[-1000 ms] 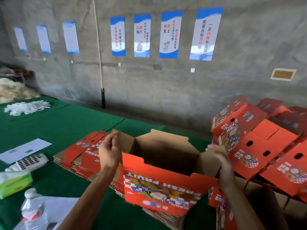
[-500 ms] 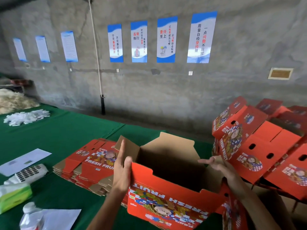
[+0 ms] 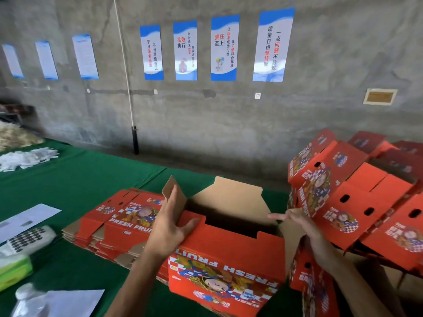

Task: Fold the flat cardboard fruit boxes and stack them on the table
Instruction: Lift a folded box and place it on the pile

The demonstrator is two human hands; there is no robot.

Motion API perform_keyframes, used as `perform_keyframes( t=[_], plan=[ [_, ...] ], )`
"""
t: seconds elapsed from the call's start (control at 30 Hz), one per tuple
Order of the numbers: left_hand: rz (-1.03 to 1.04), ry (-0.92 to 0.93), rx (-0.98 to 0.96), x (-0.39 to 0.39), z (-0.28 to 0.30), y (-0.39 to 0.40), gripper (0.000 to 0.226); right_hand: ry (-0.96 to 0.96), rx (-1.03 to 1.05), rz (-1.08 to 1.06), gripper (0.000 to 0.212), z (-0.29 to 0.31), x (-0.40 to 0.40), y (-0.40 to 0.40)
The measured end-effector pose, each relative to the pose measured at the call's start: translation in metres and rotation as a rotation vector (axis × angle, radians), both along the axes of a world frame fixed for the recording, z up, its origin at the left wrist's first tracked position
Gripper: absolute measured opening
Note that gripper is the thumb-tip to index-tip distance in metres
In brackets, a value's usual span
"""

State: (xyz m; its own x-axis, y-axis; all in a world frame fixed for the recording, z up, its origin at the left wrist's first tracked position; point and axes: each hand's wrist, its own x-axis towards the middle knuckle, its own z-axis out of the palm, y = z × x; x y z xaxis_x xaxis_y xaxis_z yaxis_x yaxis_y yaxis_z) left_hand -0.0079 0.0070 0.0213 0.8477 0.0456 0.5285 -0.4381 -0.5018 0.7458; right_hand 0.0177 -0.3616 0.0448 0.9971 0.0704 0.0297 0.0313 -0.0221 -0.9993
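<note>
An open red printed cardboard fruit box [image 3: 225,268] stands at 6 o'clock on the green-covered counter [image 3: 75,179]. The left hand [image 3: 168,227] presses its left end flap, fingers straight and spread. The right hand [image 3: 297,221] touches the right flap, fingers extended. Flat red boxes [image 3: 119,216] lie stacked at 9 o'clock, folded ones [image 3: 348,197] piled at 3.

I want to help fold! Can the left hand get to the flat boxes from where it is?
Probably yes. The left hand rests on the open box, and the flat boxes lie right beside it, uncovered, with nothing between.
</note>
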Motion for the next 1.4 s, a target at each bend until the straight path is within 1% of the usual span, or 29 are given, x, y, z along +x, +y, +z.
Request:
perform_keyframes(
  t=[0.07,0.1,0.13,0.2,0.23,0.27,0.33,0.4,0.5,0.57,0.6,0.7,0.73,0.77,0.8,0.87,0.9,0.97,1.0,1.03,1.1,1.13,1.17,1.2,1.27,1.3,1.33,1.37,1.4],
  plan=[
    [-0.030,-0.083,0.196,0.002,0.003,0.001,0.095,0.000,0.038,0.057,0.064,-0.002,-0.003,0.007],
    [-0.058,-0.127,0.287,0.002,0.004,0.000,0.086,0.003,-0.046,0.079,0.066,0.002,-0.004,0.010],
    [-0.090,-0.158,0.366,0.002,0.005,-0.001,0.076,-0.012,-0.147,0.132,0.065,0.003,-0.004,0.013],
    [-0.133,-0.176,0.483,-0.002,0.007,-0.004,0.058,-0.096,-0.339,0.172,0.048,-0.004,-0.002,0.017],
    [-0.147,-0.163,0.516,-0.006,0.009,-0.004,0.050,-0.192,-0.448,0.152,0.039,-0.010,-0.005,0.018],
    [-0.158,-0.153,0.534,-0.009,0.011,-0.004,0.044,-0.334,-0.555,0.090,0.035,-0.015,-0.007,0.020],
    [-0.172,-0.112,0.577,-0.013,0.014,-0.005,0.042,-0.584,-0.756,-0.024,0.040,-0.022,-0.015,0.030],
    [-0.182,-0.035,0.633,-0.015,0.017,-0.007,0.049,-0.740,-0.818,-0.060,0.051,-0.031,-0.015,0.045],
    [-0.189,0.055,0.609,-0.013,0.018,-0.009,0.067,-0.668,-0.649,-0.128,0.081,-0.035,-0.014,0.056],
    [-0.151,0.057,0.511,-0.008,0.015,-0.009,0.068,-0.596,-0.570,-0.090,0.092,-0.035,-0.015,0.058],
    [-0.118,0.038,0.447,-0.005,0.012,-0.008,0.062,-0.556,-0.562,-0.049,0.086,-0.034,-0.017,0.059],
    [0.021,-0.017,0.268,0.003,0.006,-0.004,0.028,-0.588,-0.536,-0.001,0.043,-0.034,-0.016,0.061],
    [0.048,-0.017,0.236,0.005,0.005,-0.003,0.024,-0.617,-0.551,0.014,0.043,-0.035,-0.015,0.060],
    [0.065,-0.018,0.225,0.006,0.004,-0.003,0.025,-0.658,-0.594,0.023,0.045,-0.038,-0.013,0.061],
    [0.074,-0.008,0.230,0.008,0.003,-0.004,0.030,-0.693,-0.647,0.025,0.040,-0.039,-0.010,0.062],
    [0.079,0.087,0.242,0.011,0.004,-0.006,0.043,-0.665,-0.769,0.017,0.021,-0.037,-0.005,0.062],
    [0.065,0.158,0.252,0.013,0.006,-0.006,0.053,-0.592,-0.837,0.047,0.026,-0.034,-0.003,0.062],
    [0.022,0.263,0.305,0.017,0.009,-0.006,0.069,-0.467,-0.902,0.091,0.063,-0.031,0.003,0.059],
    [0.008,0.281,0.335,0.019,0.009,-0.007,0.074,-0.446,-0.968,0.073,0.076,-0.030,0.006,0.061],
    [0.002,0.287,0.360,0.020,0.008,-0.008,0.076,-0.455,-1.076,0.041,0.081,-0.029,0.008,0.066],
    [0.023,0.293,0.406,0.022,0.006,-0.008,0.079,-0.497,-1.358,-0.026,0.080,-0.031,0.014,0.079],
    [0.040,0.295,0.419,0.023,0.004,-0.008,0.079,-0.495,-1.443,-0.037,0.079,-0.031,0.015,0.084],
    [0.051,0.296,0.417,0.024,0.002,-0.006,0.079,-0.493,-1.460,-0.024,0.076,-0.030,0.017,0.086],
    [0.049,0.299,0.399,0.024,0.002,-0.004,0.080,-0.497,-1.379,0.004,0.072,-0.028,0.019,0.085],
    [0.029,0.332,0.360,0.028,0.003,0.001,0.084,-0.463,-0.985,0.034,0.059,-0.022,0.017,0.078],
    [0.022,0.356,0.359,0.031,0.004,0.002,0.086,-0.462,-0.754,-0.028,0.054,-0.023,0.015,0.073],
    [0.019,0.378,0.361,0.034,0.005,0.004,0.087,-0.467,-0.578,-0.139,0.049,-0.026,0.014,0.069],
    [0.022,0.397,0.357,0.036,0.005,0.005,0.088,-0.447,-0.490,-0.270,0.042,-0.030,0.012,0.066],
    [0.028,0.412,0.346,0.037,0.004,0.006,0.089,-0.377,-0.464,-0.369,0.038,-0.036,0.010,0.063]
  ],
)
